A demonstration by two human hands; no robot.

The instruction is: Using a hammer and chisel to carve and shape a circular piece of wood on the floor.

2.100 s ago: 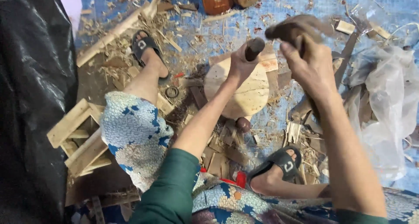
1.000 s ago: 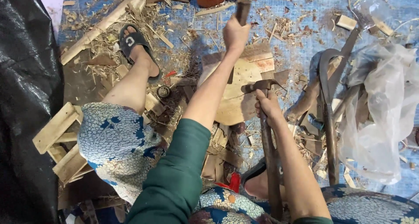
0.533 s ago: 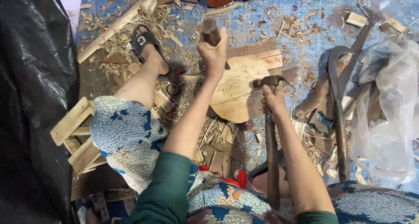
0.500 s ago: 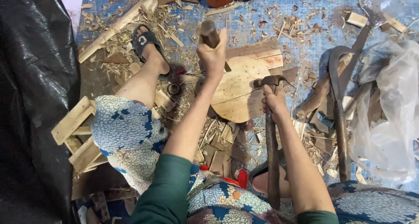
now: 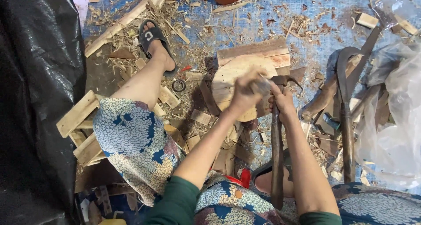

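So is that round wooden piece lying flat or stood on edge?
Lying flat. The round wooden disc shows its broad pale face upward, resting on a plank, with the left hand and right hand over it.

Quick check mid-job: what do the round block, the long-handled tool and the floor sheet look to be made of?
Round block: pale raw wood, unfinished, with visible grain and chips lying around it. Long-handled tool, gripped by the right hand: dark, worn wooden handle; the head looks like dull metal. Floor sheet: blue woven plastic, probably tarpaulin, going by its fine grid texture.
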